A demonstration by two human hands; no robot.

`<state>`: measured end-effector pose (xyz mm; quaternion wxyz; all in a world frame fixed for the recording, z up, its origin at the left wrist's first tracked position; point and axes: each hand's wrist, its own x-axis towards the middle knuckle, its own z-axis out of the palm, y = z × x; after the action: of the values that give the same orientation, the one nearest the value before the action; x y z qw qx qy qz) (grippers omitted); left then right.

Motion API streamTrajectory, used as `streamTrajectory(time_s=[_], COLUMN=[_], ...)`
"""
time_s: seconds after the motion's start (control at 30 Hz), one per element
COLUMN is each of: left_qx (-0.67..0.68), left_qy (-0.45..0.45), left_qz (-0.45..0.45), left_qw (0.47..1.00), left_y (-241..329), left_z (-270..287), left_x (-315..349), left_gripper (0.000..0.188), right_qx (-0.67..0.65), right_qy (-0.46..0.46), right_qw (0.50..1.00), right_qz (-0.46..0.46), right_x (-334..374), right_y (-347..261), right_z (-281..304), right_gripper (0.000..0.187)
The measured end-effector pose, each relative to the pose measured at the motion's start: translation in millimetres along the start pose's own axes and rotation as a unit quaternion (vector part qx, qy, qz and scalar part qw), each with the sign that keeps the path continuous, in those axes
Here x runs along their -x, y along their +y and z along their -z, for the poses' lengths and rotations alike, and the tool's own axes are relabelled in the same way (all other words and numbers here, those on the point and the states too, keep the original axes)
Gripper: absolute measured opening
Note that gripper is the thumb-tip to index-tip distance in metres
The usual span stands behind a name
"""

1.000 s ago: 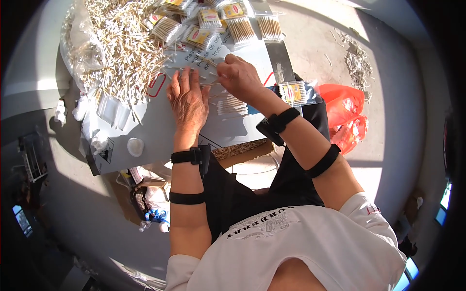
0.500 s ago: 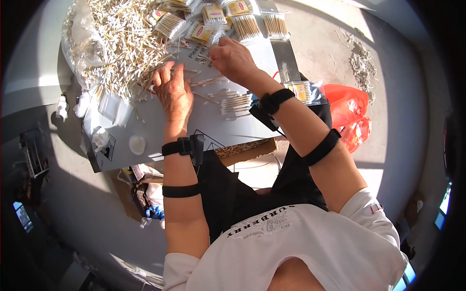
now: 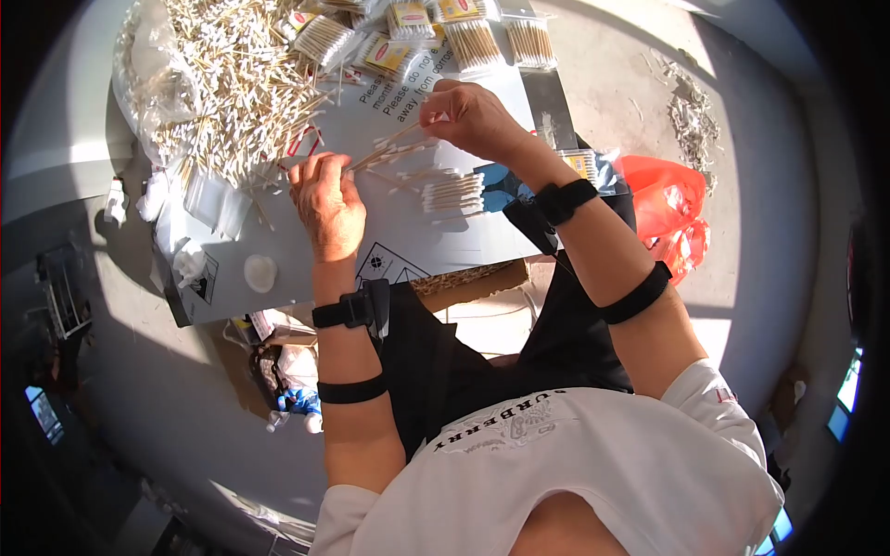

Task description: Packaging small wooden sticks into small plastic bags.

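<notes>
Several cotton swabs [image 3: 389, 151] slant lengthwise between the curled fingers of the left hand [image 3: 328, 204] and bunched fingers of the right hand [image 3: 471, 119], near both; whether either grips is indiscernible.

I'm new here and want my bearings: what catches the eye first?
A big heap of cotton swabs likely comes first, at the upper left of the table. Next comes the bright red bag beyond the table's right edge. Near the middle, loose swabs show between the left hand and right hand.

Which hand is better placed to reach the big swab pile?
Probably the left hand: it is close to the swab pile; the right hand is farther off, near the bagged swabs.
</notes>
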<state>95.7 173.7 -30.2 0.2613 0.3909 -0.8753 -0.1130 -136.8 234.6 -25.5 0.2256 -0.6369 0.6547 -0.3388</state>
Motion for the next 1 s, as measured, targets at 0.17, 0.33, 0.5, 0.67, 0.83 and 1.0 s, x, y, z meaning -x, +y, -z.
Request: streamTrajectory(time_s=[0.17, 0.33, 0.5, 0.67, 0.83, 1.0], left_qx=[-0.034, -0.119, -0.142, -0.147, -0.126, -0.105], left_qy=[-0.005, -0.137, -0.160, -0.158, -0.138, -0.128], left_qz=[-0.001, 0.026, 0.026, 0.010, -0.004, -0.004], left_qw=[0.999, 0.983, 0.977, 0.976, 0.982, 0.986], left_y=[4, 15, 18, 14, 20, 22], left_z=[-3, -14, -17, -14, -18, -17], left_x=[14, 27, 28, 27, 29, 32], left_gripper=[0.043, 0.069, 0.068, 0.068, 0.069, 0.072], right_qx=[0.084, 0.176, 0.218, 0.207, 0.144, 0.059], right_qy=[0.019, 0.035, 0.036, 0.064, 0.044, 0.095], right_qw=[0.995, 0.974, 0.962, 0.970, 0.981, 0.989], right_qz=[0.055, 0.140, 0.158, 0.111, 0.123, 0.101], right_x=[20, 24, 24, 13, -12, -26], right_y=[4, 5, 8, 3, -1, 4], right_z=[-6, -5, -6, 5, -14, -15], right_gripper=[0.009, 0.009, 0.010, 0.007, 0.006, 0.012])
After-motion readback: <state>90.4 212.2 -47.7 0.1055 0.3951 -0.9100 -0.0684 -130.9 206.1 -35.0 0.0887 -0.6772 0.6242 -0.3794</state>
